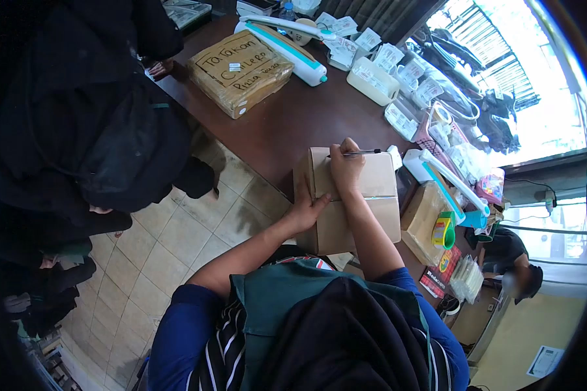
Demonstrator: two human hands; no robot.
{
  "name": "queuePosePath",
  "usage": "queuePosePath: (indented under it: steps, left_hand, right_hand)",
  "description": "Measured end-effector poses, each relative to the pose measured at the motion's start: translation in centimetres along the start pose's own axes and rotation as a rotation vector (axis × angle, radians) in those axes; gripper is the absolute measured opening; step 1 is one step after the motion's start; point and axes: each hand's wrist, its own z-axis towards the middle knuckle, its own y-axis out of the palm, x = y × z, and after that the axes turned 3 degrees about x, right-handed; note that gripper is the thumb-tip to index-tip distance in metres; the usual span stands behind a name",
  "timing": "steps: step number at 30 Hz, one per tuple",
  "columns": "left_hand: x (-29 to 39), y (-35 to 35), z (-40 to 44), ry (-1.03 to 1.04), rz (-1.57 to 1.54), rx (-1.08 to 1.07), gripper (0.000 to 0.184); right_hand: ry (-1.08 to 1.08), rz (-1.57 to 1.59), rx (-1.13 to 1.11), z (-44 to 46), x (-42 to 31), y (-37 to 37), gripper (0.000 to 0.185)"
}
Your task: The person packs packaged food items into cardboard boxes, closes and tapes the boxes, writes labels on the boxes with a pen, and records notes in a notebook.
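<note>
A closed brown cardboard box [375, 225] stands at the table's near edge, right in front of me, with a tape-like strip running across its top. My right hand [347, 171] rests on the top and is closed around a dark pen [364, 153], which points to the right. Against the box's left side lies my left hand [304, 210], its fingers stretched out flat and its thumb over the top edge. I cannot make out any writing on this box.
A taped box with black handwriting [241, 68] lies on the brown table [270, 130] beside a white-and-teal lamp-like device [287, 52]. Labelled plastic containers [372, 81] line the window side. A green-and-yellow tape dispenser [444, 231] sits at right. People in dark clothes [91, 104] stand left.
</note>
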Motion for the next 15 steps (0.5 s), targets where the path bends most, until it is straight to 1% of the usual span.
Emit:
queuePosePath:
  steps: [6,8,9,11,15]
  left_hand:
    - [1.2,-0.1,-0.2,-0.086,-0.051,-0.012,0.086]
    - [0.6,-0.1,-0.1,-0.12,0.026,-0.045,0.087]
    - [0.1,-0.1,0.0,-0.12,0.027,-0.046,0.087]
    - [-0.8,0.0,0.2,-0.072,0.047,-0.051,0.087]
    - [0.2,-0.1,-0.1,-0.075,0.055,-0.03,0.086]
  right_hand:
    - [-0.017,0.007,0.014,0.0,0.1,0.0,0.024]
    - [-0.012,0.018,0.038,0.0,0.0,0.2,0.024]
    - [-0.007,0.029,0.065,0.0,0.0,0.3,0.024]
    - [-0.003,0.016,0.049,0.2,0.1,0.2,0.024]
    - [-0.018,-0.009,0.032,0.1,0.5,0.1,0.024]
